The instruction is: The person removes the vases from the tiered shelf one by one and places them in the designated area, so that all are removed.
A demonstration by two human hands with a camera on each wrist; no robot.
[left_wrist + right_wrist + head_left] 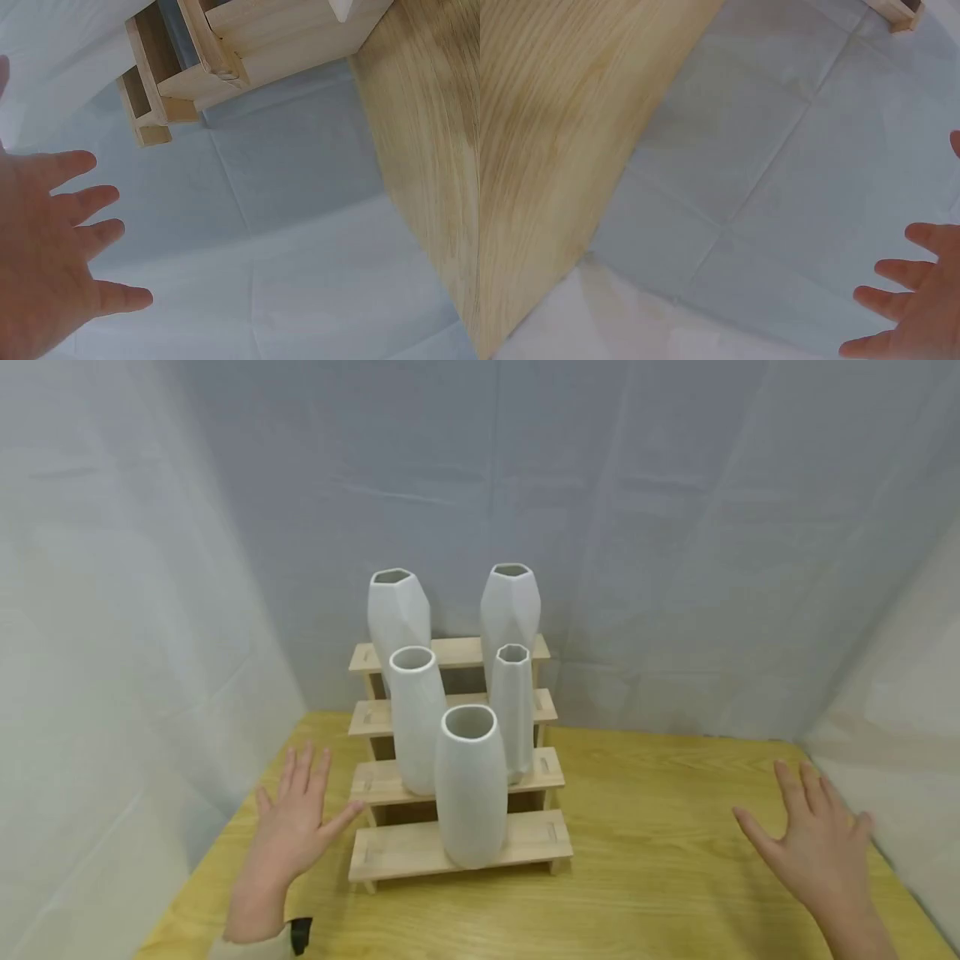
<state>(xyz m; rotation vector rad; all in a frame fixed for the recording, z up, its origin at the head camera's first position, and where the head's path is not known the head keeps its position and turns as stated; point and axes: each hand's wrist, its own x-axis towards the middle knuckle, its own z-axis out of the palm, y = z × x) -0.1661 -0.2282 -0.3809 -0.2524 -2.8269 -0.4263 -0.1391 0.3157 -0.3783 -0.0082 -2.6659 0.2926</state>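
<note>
I see pale cloth [660, 527] rising past the far edge of the yellow wooden table [645, 860] and along both sides. A wooden step stand [401, 852] sits on the table, left of the middle. A wide stretch of wood runs from its right end to the right hand; a thinner strip lies on its left. The stand holds five white vases: a far left vase [397, 614] and far right vase [510, 610], their bottoms hidden; a near vase [471, 793] close to the lowest step's near edge; and, one step up, a round vase [417, 718] left of a slim vase [513, 718]. The left hand [288, 831], fingers spread, holds nothing just left of the stand. The right hand [821, 852], fingers apart too, holds nothing near the table's right edge.
</note>
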